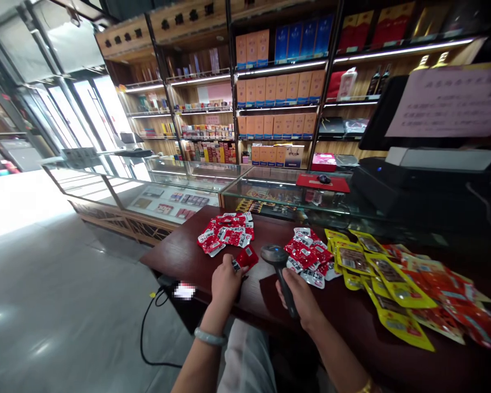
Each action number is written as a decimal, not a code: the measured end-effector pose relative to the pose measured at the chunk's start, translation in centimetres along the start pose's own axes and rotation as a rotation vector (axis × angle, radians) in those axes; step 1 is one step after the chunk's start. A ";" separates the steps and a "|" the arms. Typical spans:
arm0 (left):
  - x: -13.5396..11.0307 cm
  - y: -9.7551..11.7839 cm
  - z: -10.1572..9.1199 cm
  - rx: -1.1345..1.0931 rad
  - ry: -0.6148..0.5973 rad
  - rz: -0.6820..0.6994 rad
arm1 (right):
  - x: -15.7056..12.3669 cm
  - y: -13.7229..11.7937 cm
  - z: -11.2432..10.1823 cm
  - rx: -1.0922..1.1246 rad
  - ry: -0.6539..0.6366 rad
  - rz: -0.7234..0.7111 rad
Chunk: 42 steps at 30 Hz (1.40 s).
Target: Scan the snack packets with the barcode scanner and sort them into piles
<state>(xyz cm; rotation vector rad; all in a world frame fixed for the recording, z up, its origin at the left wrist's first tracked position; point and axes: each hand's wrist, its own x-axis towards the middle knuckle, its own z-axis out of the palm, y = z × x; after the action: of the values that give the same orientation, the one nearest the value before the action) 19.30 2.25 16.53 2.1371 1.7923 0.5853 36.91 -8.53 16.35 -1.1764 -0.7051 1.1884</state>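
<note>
Red packet [246, 257], we judge, could slip or tilt away from the scanner [275, 255] since our left hand [225, 281] only pinches its near edge low over the desk [180, 255], fingers curled, while our right hand [301, 299] is closed in a fist round the scanner's handle, forearm across the desk edge.

Bench [180, 256]: dark reddish wood, polished, soft sheen. Red packets [225, 234]: thin plastic film, glossy and crinkled; the red packet [247, 256] in the left hand [226, 283] looks the same. Yellow packets [388, 284]: glossy plastic film, smooth, with clear windows. Scanner [279, 267] in the right hand [300, 297]: dark hard plastic, matt grip, shinier head. Bracelet [210, 337]: pale, smooth, polished, stone or glass. Floor [65, 305]: grey tile, high gloss, mirror-like. Display case [175, 185]: clear glass over a carved wood base. Shelf boxes [278, 87]: matt orange cardboard.
</note>
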 end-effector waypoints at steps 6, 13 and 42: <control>0.2 -0.2 0.2 -0.069 -0.040 -0.011 | -0.1 -0.1 -0.1 0.042 -0.053 -0.014; 0.4 -0.5 0.1 -0.149 -0.045 -0.037 | 0.1 -0.3 0.3 0.068 -0.073 0.015; 1.9 2.0 -0.3 -0.010 -0.118 0.361 | 1.6 0.1 0.1 0.050 -0.044 0.047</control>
<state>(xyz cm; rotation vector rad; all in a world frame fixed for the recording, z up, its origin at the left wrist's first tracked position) 21.17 3.71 17.97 2.4515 1.3485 0.5333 37.28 -7.04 16.08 -1.1332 -0.6805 1.2679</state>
